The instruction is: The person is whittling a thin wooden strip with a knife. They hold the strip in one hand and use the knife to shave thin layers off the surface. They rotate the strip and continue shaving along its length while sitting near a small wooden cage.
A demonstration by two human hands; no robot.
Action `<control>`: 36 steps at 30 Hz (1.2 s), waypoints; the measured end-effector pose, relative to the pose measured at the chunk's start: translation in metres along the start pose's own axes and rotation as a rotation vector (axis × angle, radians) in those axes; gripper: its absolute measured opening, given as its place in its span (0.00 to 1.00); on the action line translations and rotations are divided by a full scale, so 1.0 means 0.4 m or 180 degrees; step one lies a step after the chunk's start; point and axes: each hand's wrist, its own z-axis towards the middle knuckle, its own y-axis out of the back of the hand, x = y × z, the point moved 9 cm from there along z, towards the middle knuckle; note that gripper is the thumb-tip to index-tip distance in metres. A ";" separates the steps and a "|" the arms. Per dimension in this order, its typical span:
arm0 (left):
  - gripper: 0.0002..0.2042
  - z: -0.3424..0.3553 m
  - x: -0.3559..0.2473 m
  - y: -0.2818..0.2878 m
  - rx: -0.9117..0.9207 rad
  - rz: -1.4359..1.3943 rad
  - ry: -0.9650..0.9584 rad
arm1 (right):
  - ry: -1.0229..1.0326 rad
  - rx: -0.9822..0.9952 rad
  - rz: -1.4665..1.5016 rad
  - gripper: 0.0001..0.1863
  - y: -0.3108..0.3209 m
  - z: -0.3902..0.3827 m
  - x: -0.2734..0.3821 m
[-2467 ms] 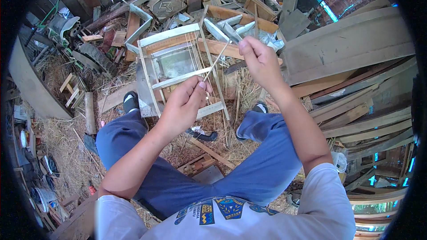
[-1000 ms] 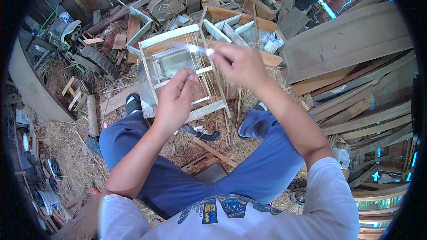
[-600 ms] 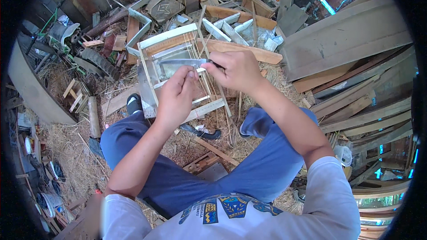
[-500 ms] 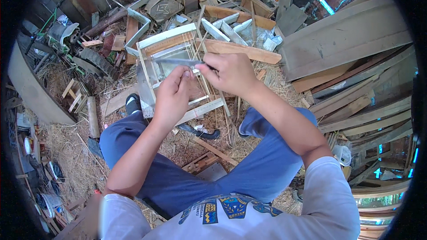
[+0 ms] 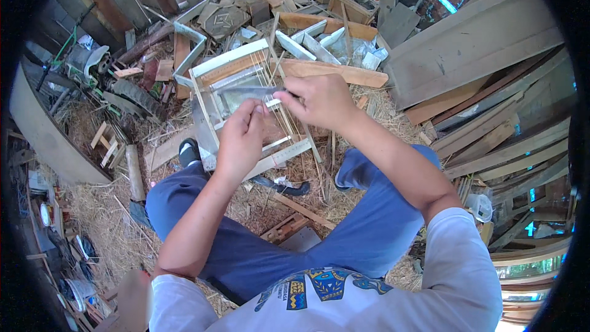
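Note:
My right hand (image 5: 316,101) is closed around a knife, its blade (image 5: 246,91) lying nearly level and pointing left, just above my left fingertips. My left hand (image 5: 243,135) is closed in a pinch on a thin wooden stick, mostly hidden by the fingers and blade. Behind both hands lies a light wooden frame (image 5: 228,55) with pale crossbars and several thin rods, over a dull sheet. My bent legs spread either side, below the hands.
Scrap boards and white-painted pieces (image 5: 294,43) are heaped behind the frame. A dusty machine with a tyre (image 5: 138,95) stands at left. Long planks (image 5: 473,43) lean at right. Straw (image 5: 110,221) and loose wood cover the ground between and around my legs.
Since the earliest frame, my right hand with the knife has come down and left to beside my left hand, its blade swung level. My left hand has shifted slightly left.

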 end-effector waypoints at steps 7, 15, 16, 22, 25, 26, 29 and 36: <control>0.10 0.004 0.033 0.006 0.0004 0.0181 0.0029 | -0.0015 -0.0126 -0.0003 0.19 0.007 0.021 -0.043; 0.09 -0.004 0.014 -0.019 0.0147 -0.0126 0.0218 | -0.0388 -0.0063 -0.0132 0.19 -0.001 0.005 -0.110; 0.08 -0.007 0.022 -0.023 0.0212 -0.0157 0.0305 | -0.0810 -0.0068 -0.0162 0.18 -0.001 0.006 -0.174; 0.07 -0.012 0.019 -0.027 0.0326 -0.0694 0.0343 | -0.1698 -0.0444 0.0497 0.20 0.062 -0.016 -0.284; 0.06 -0.010 0.008 -0.032 0.0316 -0.0690 0.0336 | -0.1458 -0.0278 0.0525 0.17 0.064 -0.016 -0.201; 0.06 -0.011 0.009 -0.036 0.0318 -0.0687 0.0348 | -0.1275 -0.0313 0.0497 0.18 0.060 -0.013 -0.184; 0.08 -0.011 0.003 -0.038 0.0220 -0.0664 0.0241 | -0.1007 -0.0363 0.0534 0.19 0.057 -0.007 -0.138; 0.06 -0.006 -0.002 -0.030 0.0219 -0.0798 0.0339 | -0.0158 -0.0043 0.0266 0.20 0.032 -0.008 -0.032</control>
